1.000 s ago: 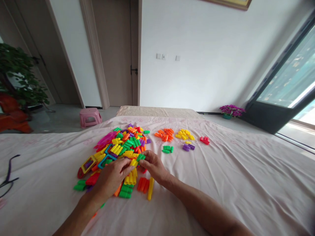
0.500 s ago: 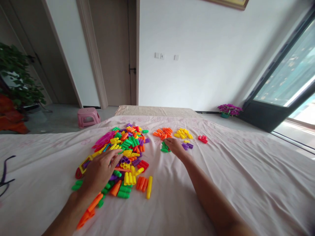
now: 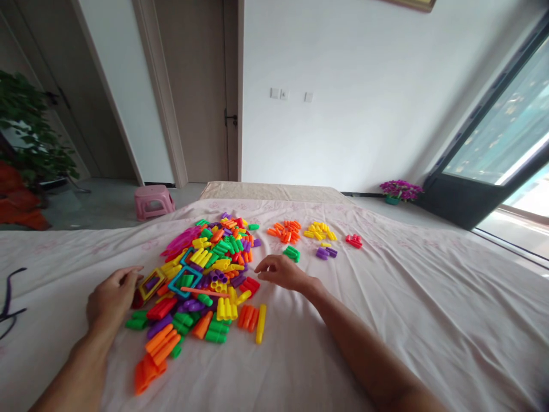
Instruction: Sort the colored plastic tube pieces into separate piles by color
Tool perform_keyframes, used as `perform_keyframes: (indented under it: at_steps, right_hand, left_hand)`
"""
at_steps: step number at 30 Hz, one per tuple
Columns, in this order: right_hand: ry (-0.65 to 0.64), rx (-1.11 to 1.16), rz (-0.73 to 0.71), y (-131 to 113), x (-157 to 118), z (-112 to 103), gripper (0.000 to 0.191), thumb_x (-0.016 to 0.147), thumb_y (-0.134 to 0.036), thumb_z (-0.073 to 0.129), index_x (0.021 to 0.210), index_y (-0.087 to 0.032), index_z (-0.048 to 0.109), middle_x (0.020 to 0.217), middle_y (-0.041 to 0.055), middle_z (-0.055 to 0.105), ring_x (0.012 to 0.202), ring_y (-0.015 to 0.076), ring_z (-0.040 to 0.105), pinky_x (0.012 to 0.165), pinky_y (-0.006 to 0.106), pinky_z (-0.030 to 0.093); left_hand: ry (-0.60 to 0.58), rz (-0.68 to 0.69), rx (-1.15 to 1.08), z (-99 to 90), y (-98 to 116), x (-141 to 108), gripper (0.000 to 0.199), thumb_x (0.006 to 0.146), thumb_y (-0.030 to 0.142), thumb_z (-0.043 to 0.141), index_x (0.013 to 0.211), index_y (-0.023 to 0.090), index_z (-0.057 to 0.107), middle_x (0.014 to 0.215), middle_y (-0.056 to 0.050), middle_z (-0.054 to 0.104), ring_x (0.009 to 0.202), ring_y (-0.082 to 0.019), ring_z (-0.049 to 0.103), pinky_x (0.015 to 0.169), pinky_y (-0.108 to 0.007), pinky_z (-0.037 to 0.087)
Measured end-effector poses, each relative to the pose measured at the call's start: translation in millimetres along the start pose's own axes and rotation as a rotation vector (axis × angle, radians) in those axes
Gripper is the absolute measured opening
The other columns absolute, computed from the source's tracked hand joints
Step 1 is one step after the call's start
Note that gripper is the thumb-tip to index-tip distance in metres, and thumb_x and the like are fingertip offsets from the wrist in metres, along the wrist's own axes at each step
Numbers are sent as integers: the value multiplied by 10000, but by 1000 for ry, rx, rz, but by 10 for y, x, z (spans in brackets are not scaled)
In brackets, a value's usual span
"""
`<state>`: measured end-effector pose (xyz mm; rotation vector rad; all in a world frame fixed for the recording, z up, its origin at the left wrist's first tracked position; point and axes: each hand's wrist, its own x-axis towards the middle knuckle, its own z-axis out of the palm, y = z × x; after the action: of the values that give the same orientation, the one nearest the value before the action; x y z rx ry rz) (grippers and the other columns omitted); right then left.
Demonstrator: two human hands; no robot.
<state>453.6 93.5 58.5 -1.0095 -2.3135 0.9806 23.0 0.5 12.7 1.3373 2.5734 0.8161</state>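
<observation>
A large mixed pile of coloured plastic pieces (image 3: pixel 221 249) lies left of centre on the pale cloth. My left hand (image 3: pixel 114 297) is at the pile's left edge beside a yellow square frame (image 3: pixel 152 284), fingers apart, with nothing seen in it. Just right of the pile, my right hand (image 3: pixel 277 270) hovers with parted fingers near some red pieces (image 3: pixel 250 286), holding nothing visible. Behind it sit small single-colour groups: green pieces (image 3: pixel 291 253), orange pieces (image 3: pixel 285 231), yellow pieces (image 3: pixel 319 231), purple pieces (image 3: pixel 326 252) and red pieces (image 3: pixel 354 241).
The wrinkled cloth (image 3: pixel 429 297) covers the surface. Thin dark-framed glasses (image 3: pixel 8 312) lie at the far left. Beyond the edge are a pink stool (image 3: pixel 154 202), a leafy plant (image 3: pixel 32 131) and a pot of purple flowers (image 3: pixel 401 191).
My right hand has moved from the green group back toward the pile. My left hand has shifted left off the pile, uncovering blue frames and other pieces.
</observation>
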Motion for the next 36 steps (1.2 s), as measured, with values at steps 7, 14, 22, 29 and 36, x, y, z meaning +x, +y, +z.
perform_keyframes:
  at_steps: [7,14,22,29,36]
  right_hand:
    - [-157,-76,-205,-173,-52,282,264,783,-318,812,1028,-223,779,1002,31,693,881,148,630,786,220,479]
    - [2,226,39,2,17,150,244,837,-371,707,961,-160,699,765,7,688,654,129,637,584,219,465]
    - [733,264,267,744,-17,-640,320,754,-460,685,835,-154,637,669,10,645,628,159,670,553,240,527]
    - [1138,399,363,1352,-263,-1106,312,631,-379,711,839,-166,617,696,-4,649,678,168,688,561,240,565]
    - [1222,539,348,1339,-223,-1071,426,584,-277,729,985,-172,629,865,24,700,741,165,700,641,273,603]
  left_hand:
    - [-98,-42,52,-49,139,-48,590,915,630,382,1251,285,724,986,-53,753,762,-239,628,636,-287,432]
    - [-103,-59,76,-44,135,-24,587,901,640,390,1230,294,733,987,-58,756,767,-248,637,626,-284,443]
    - [-98,-48,80,23,40,51,570,898,638,395,1204,305,742,956,-58,759,711,-236,613,620,-284,437]
    - [-104,-108,101,59,63,74,622,889,663,365,1244,306,730,1035,-103,758,710,-239,603,618,-299,424]
    - [-118,-113,106,63,35,91,641,885,678,343,1243,311,726,1064,-108,748,732,-253,602,644,-313,432]
